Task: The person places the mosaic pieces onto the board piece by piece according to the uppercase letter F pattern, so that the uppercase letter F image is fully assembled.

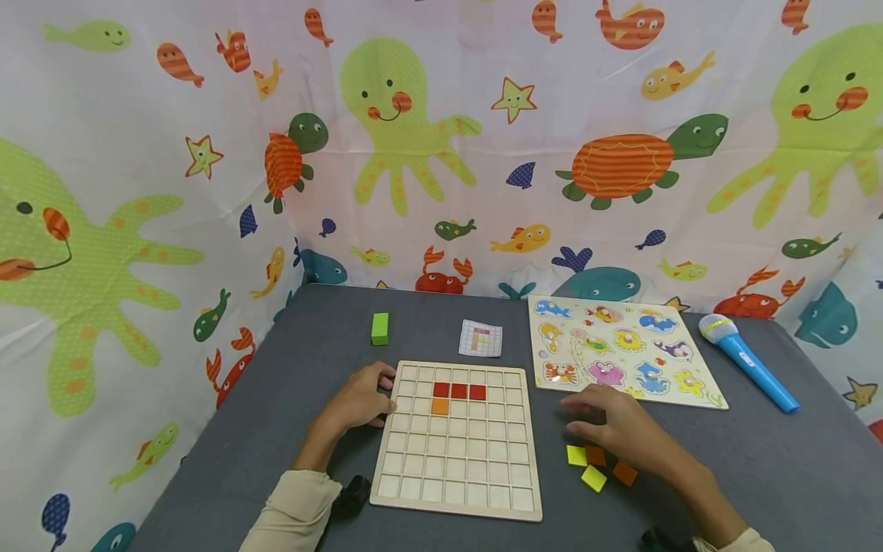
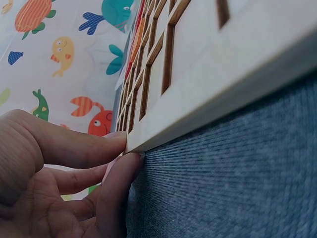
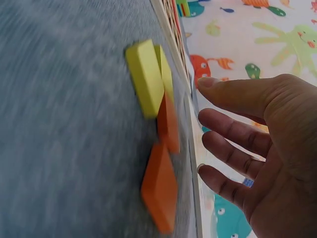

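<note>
A wooden grid board (image 1: 455,441) lies on the dark cloth. It carries three red tiles (image 1: 458,392) in one row and one orange tile (image 1: 440,407) below the leftmost red one. My left hand (image 1: 359,397) pinches the board's left edge, as the left wrist view shows close up at the fingertips (image 2: 119,141). To the right of the board, my right hand (image 1: 617,425) hovers with relaxed fingers and holds nothing. Just below it lie two yellow tiles (image 3: 146,79) and two orange tiles (image 3: 161,188), one orange tile partly covered by a yellow one in the right wrist view.
Behind the board are a green block (image 1: 380,329) and a small card (image 1: 480,339) with a coloured grid pattern. A sea-animal puzzle board (image 1: 624,349) lies at the back right beside a blue toy microphone (image 1: 748,363). A patterned curtain (image 1: 510,261) borders the table.
</note>
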A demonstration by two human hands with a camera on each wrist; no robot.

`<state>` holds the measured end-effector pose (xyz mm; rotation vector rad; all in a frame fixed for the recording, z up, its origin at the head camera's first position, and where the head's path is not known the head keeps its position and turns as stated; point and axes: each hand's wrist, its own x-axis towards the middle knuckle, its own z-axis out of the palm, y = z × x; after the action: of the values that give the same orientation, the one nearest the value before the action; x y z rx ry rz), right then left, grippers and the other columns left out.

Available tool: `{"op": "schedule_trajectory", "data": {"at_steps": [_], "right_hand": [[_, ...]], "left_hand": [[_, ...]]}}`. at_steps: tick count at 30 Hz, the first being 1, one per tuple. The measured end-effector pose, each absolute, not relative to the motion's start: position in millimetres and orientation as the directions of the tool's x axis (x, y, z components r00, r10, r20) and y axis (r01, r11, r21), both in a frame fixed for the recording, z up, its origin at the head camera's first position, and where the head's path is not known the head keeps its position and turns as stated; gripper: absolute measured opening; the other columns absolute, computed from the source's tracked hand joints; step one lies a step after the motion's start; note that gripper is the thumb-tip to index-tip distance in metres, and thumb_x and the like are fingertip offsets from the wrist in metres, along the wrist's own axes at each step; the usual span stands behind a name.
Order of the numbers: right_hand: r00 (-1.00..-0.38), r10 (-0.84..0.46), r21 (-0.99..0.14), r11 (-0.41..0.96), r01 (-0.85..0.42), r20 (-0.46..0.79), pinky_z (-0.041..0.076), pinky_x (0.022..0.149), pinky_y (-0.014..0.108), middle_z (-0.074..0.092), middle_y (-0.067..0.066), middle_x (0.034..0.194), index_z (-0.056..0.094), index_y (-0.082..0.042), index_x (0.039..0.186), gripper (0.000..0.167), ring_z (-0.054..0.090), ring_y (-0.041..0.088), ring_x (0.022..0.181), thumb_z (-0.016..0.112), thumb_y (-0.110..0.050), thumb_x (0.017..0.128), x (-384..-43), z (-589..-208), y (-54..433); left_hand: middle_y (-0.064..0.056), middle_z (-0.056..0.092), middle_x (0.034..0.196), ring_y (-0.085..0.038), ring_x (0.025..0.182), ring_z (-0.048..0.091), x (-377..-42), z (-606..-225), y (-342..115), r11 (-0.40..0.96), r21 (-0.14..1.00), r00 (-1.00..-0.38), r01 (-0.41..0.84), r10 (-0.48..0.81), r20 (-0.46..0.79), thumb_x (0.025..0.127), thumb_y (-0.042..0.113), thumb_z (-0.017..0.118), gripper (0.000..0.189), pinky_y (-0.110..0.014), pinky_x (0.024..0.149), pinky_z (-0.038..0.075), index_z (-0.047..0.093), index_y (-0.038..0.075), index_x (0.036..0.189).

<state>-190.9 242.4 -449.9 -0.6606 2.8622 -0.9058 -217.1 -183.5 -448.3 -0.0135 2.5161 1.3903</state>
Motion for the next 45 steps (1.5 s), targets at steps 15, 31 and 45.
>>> {"op": "schedule_trajectory", "data": {"at_steps": [15,31,45], "right_hand": [[-0.934,-0.354,-0.547,0.776,-0.314,0.034,0.056,0.084,0.026,0.07,-0.01,0.112,0.075,-0.02,0.127,0.037,0.061,0.008,0.098,0.082,-0.037,0.094,-177,-454,284],[-0.941,-0.311,-0.623,0.765,-0.164,-0.135,0.053,0.079,0.024,0.071,0.004,0.123,0.068,-0.009,0.137,0.054,0.062,0.019,0.104,0.084,-0.034,0.092,-178,-449,331],[-0.896,-0.407,-0.714,0.68,-0.166,-0.179,0.055,0.08,0.022,0.065,0.011,0.122,0.062,0.0,0.141,0.061,0.058,0.005,0.097,0.086,-0.016,0.088,-181,-456,360]], "left_hand": [[-0.017,0.058,0.123,-0.026,0.091,0.067,-217,-450,-184,0.541,0.831,-0.965,-0.132,0.12,-0.232,0.091,-0.007,0.072,0.055,-0.042,0.07,0.064,0.055,-0.002,0.143],[-0.017,0.058,0.121,-0.025,0.089,0.066,-218,-452,-183,0.556,0.823,-0.969,-0.119,0.117,-0.219,0.091,-0.007,0.072,0.054,-0.042,0.068,0.064,0.055,-0.003,0.142],[-0.016,0.057,0.121,-0.026,0.092,0.066,-217,-451,-184,0.558,0.82,-0.965,-0.123,0.127,-0.231,0.091,-0.007,0.072,0.052,-0.042,0.07,0.064,0.056,-0.002,0.141]]}}
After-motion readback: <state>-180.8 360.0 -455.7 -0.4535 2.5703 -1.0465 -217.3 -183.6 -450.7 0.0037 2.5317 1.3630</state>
